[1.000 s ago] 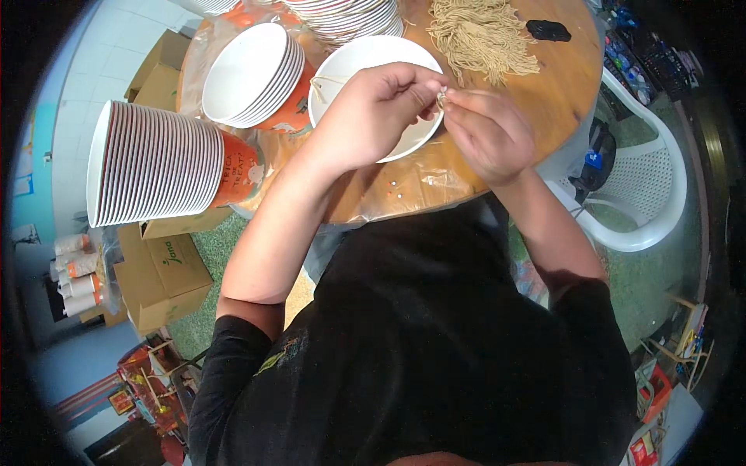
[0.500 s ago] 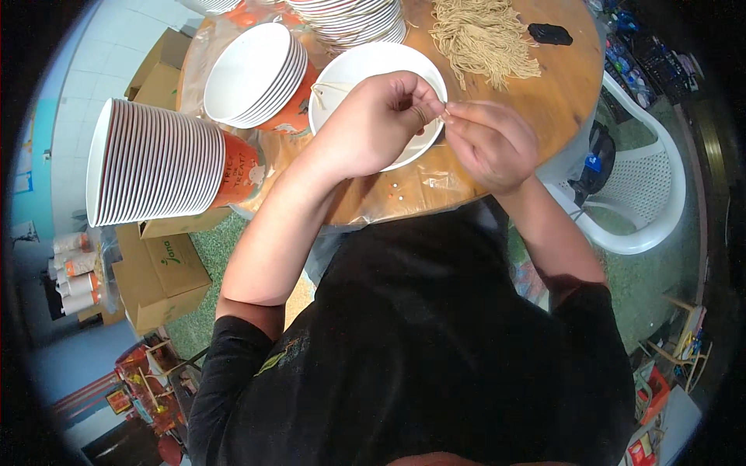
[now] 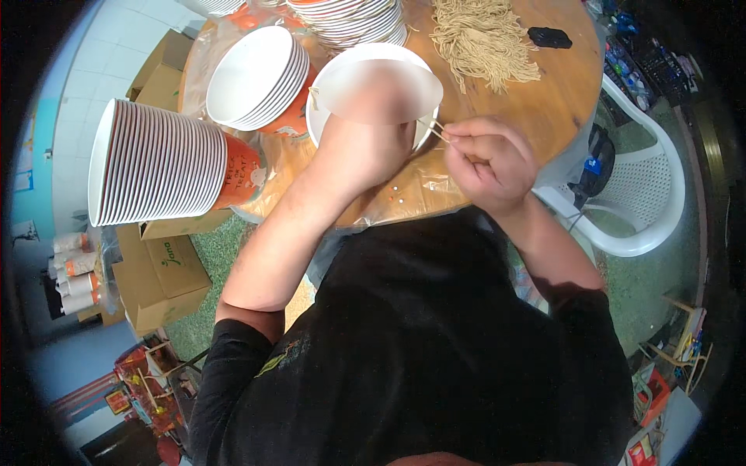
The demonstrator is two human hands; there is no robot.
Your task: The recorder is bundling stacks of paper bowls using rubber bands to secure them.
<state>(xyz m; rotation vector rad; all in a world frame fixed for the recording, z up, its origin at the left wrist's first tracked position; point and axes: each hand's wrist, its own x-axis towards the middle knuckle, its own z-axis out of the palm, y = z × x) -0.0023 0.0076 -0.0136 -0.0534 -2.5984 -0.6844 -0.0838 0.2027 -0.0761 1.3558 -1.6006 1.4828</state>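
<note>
A white paper bucket sits in front of me, its round mouth turned up toward me. My left hand is over its opening; a blurred patch covers the fingers, so their grip cannot be made out. Just right of the rim, my right hand pinches a thin beige string between thumb and fingertips. The string runs taut from there toward my left hand. Another bit of beige string shows at the bucket's left rim.
Left of the bucket lie nested stacks of orange-and-white buckets. More are stacked behind. A heap of cut beige strings and a black object lie at the back right. A white plastic chair stands right of the wooden table.
My hands, close together before, have parted slightly, and a length of string now shows between them. The bucket has shifted slightly left.
</note>
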